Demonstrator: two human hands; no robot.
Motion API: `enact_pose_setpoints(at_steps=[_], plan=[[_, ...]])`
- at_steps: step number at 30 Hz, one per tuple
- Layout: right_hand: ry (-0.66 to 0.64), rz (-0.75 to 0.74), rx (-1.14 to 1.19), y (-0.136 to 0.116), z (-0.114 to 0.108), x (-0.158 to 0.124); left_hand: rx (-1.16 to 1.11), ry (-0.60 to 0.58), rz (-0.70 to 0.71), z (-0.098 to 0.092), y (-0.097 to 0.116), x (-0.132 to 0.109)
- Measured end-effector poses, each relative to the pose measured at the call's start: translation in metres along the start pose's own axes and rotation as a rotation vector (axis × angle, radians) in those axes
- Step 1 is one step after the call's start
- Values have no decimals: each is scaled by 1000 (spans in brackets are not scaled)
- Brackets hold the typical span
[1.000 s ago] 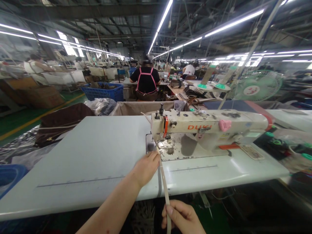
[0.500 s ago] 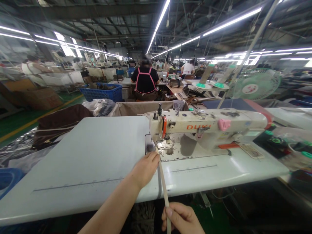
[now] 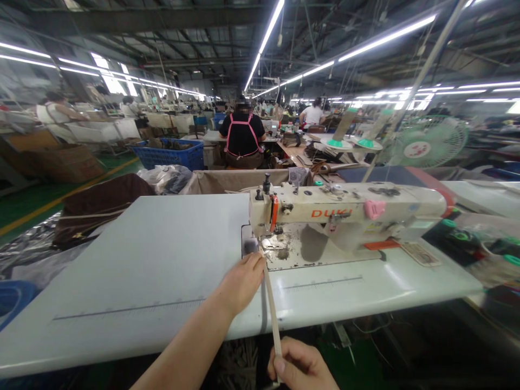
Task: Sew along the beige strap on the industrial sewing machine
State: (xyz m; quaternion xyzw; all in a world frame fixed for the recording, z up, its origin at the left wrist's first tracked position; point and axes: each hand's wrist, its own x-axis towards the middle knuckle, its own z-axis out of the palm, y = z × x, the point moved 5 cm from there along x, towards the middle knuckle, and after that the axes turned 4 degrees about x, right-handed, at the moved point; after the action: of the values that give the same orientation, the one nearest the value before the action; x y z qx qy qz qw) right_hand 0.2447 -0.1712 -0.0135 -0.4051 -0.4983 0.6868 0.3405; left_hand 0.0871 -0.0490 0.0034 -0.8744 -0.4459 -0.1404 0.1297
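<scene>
The right hand pinches a pale strip between thumb and curled fingers, low in front of the bench. The left hand lies palm down on the bench, its fingers drawn together and bent over the strip beside the machine; whether they grip it or only press it cannot be told, as the thumb is hidden. The strip runs from beneath the needle end, past the left fingertips, across the front edge of the bench and down to the right hand, fairly straight between the two. Under the needle end sits a worn metal plate, patchy and stained, set into the bench top. The machine carries orange lettering, an orange guard at its head and a pink piece on its front. A ruler scale is printed along the bench, passing behind the left forearm. Left of the bench lie a brown bag and, at the corner, a blue tub. Beyond the machine stand two spools with green bases, and to their right a green fan. Farther off are a blue basket and a person in a pink-strapped apron, back turned, under long lights.
</scene>
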Motion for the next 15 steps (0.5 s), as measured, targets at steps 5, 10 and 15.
enact_pose_setpoints(at_steps=[5, 10, 15], plan=[[6, -64, -81, -8, 0, 5, 3, -16, 1, 0, -1, 0], [114, 6, 54, -5, -1, 8, -24, -13, -12, 1, -2, -1], [109, 104, 200, -1, 4, 7, -40, -5, -14, -4, -1, 0]])
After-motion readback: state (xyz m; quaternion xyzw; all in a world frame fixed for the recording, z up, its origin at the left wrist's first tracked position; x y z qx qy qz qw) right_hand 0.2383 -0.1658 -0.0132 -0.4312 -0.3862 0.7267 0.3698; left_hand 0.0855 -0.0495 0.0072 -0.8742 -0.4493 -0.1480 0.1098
